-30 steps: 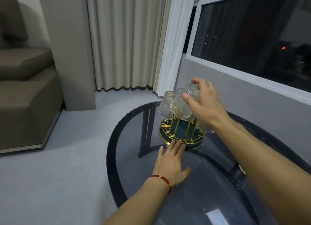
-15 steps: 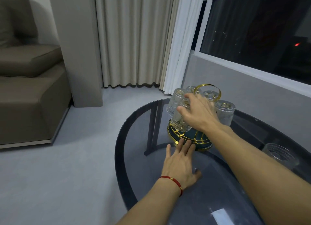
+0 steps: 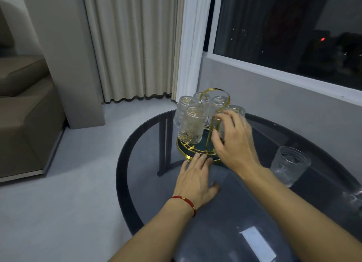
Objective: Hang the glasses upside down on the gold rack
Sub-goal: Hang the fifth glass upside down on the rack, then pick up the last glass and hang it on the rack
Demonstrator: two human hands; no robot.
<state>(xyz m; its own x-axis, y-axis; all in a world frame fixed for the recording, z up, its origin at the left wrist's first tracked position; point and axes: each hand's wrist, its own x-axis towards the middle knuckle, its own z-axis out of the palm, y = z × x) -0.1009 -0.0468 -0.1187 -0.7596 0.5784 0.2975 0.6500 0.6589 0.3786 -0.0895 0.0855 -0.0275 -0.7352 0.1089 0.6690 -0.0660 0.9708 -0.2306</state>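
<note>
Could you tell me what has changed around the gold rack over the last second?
The right hand let go of the glass it was putting on the rack and dropped back, open and empty. The left hand stayed flat on the table at the rack's base.

Your arms were bare, no sleeves, and your left wrist wore a thin red string bracelet [image 3: 185,202] with gold beads.

Gold rack [image 3: 197,150] with five inverted embossed glasses [image 3: 191,127] — one upright glass [image 3: 290,164] apart, right.
</note>
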